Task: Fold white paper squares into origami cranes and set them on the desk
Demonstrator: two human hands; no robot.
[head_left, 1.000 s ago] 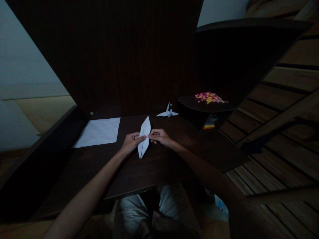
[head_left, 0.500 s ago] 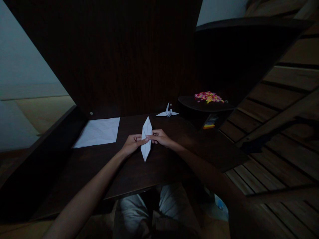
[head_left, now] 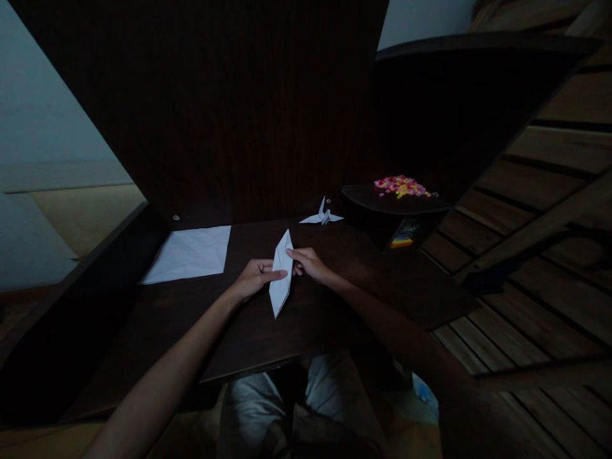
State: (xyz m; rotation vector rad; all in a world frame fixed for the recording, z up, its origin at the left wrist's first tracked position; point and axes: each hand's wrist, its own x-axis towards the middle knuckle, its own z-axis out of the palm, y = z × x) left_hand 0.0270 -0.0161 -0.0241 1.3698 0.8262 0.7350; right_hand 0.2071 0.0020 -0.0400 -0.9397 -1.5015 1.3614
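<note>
A long, pointed piece of folded white paper (head_left: 280,288) is held between my two hands above the dark desk. My left hand (head_left: 253,278) pinches it from the left, thumb lying across its front. On the other side my right hand (head_left: 310,262) grips the right edge, with its thumb on the upper part and the fingers partly hidden behind. Beyond them, near the back panel, stands a folded white paper crane (head_left: 323,215) with spread wings. To the left lies a flat, creased white paper sheet (head_left: 196,250).
At the right back, a small rounded shelf (head_left: 377,203) bears a heap of small pink, red and yellow pieces (head_left: 402,186). Beneath it is a yellow-edged item (head_left: 401,242). The desk's front edge (head_left: 248,373) runs above my legs. Wooden slats (head_left: 535,319) stand at the right.
The folded paper has tilted, its lower tip moving down and to the left. My right thumb has moved up along the paper; my left thumb now sits lower and further across.
</note>
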